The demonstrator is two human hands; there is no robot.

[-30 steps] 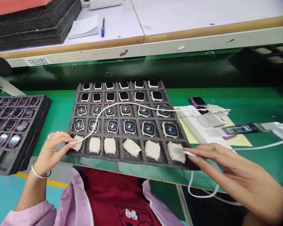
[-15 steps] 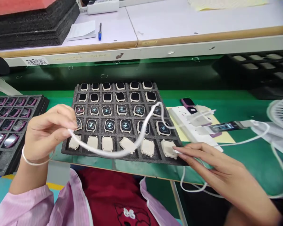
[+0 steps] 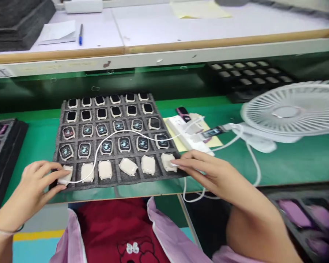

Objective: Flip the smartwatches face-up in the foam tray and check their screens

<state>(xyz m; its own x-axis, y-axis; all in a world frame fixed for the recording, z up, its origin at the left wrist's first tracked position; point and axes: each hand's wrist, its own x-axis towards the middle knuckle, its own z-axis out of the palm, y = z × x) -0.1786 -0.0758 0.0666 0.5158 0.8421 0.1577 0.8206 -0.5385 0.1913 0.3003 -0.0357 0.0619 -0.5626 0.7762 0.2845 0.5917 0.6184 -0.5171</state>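
A black foam tray (image 3: 112,184) holds rows of watch cases, and several in its front row lie back side up. At the front left corner, my left hand (image 3: 35,182) has its thumb and fingers closed on the end of a white charging cable (image 3: 109,136), against the leftmost watch (image 3: 69,171). My right hand (image 3: 211,170) pinches a small white cable end over the rightmost front watch (image 3: 166,160); its tip is partly covered by the fingers. Several watches in the middle rows have lit screens, while those at the back are dark.
Right of the tray, a white power strip (image 3: 178,128) with plugs lies on yellow paper. A small meter with a lit display (image 3: 212,132) and a white fan (image 3: 287,111) are beyond it. More foam trays stand at the left (image 3: 9,164), back right and lower right.
My left hand has lowered the cable end from above the tray onto the leftmost front watch. My right hand stays at the rightmost front watch. The view has shifted right.
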